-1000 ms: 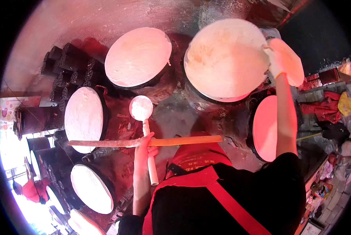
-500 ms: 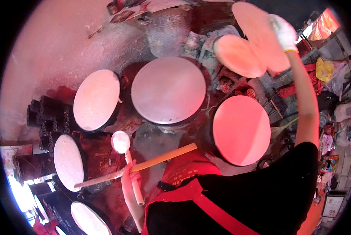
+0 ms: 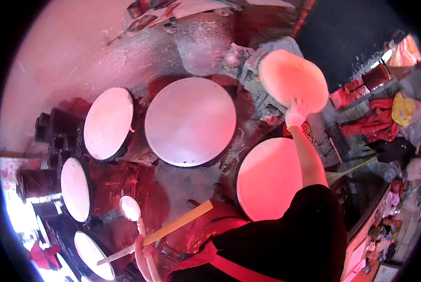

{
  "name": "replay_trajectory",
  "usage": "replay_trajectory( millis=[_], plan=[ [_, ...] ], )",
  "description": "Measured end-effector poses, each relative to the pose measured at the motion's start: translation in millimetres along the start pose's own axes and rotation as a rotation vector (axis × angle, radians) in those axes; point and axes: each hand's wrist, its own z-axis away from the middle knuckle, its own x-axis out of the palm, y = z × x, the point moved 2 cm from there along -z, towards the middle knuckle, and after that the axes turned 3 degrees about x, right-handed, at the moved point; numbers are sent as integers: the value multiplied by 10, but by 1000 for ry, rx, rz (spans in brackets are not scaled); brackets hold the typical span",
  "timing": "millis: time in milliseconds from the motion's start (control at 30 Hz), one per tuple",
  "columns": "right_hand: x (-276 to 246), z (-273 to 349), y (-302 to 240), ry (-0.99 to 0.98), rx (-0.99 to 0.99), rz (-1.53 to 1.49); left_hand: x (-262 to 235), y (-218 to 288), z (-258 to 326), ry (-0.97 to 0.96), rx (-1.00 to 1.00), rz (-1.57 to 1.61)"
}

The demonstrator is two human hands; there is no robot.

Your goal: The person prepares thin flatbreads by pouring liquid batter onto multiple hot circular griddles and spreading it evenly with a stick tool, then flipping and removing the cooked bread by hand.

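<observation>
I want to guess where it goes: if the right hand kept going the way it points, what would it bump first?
The right hand already holds the round flat sheet; beyond that, probably the cluttered stand, though depth is unclear.

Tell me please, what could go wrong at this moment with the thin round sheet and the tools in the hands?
1. The right hand grips the thin round sheet only at its lower edge, in the air beyond the round griddles; it might tear or slip.
2. The left hand holds both a long wooden stick and a white ladle; one might slip, or knock the nearest griddle.
</observation>
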Motion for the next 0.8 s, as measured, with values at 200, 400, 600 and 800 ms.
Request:
replay_trajectory(
  millis=[200, 400, 600, 800],
  plan=[
    [-884, 425, -1908, -89, -222, -161, -700, 59, 751, 202, 289, 254],
    [-2317, 3071, -4677, -550, -1244, -1080, -1692, 315, 1117, 303, 482, 302],
    [-3931, 6373, -5831, -572, -2233, -1017, -2749, 355, 2013, 604, 850, 495],
    [-4556, 7802, -6564, -263, -2235, -922, -3201, 306, 2597, 738, 1085, 710]
  ],
)
